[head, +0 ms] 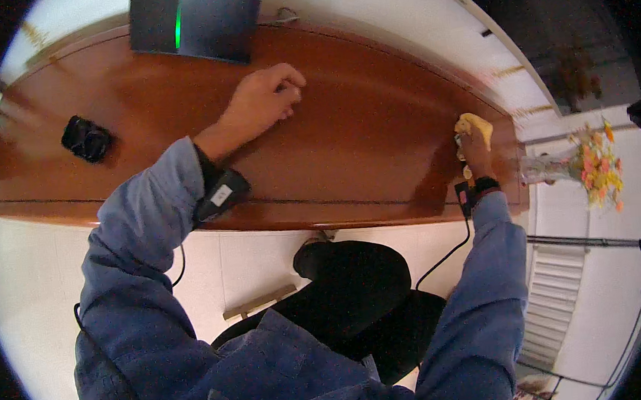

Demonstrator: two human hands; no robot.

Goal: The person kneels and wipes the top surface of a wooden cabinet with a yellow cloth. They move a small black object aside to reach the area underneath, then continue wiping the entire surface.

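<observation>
My left hand hovers over or rests lightly on the middle of the glossy reddish-brown wooden table. Its fingers are loosely curled, and I see nothing in them. At the table's right end my right hand presses a bunched yellow cloth against the surface; part of the cloth is hidden under the fingers. A black strapped module with a white label sits at my left wrist, and another cabled module at my right.
A dark box-shaped device with a green light strip stands at the back left. Nearer the left end lies a small black object. A vase of artificial-looking flowers is beyond the right edge. A dark screen hangs at upper right. A cable trails from my right wrist.
</observation>
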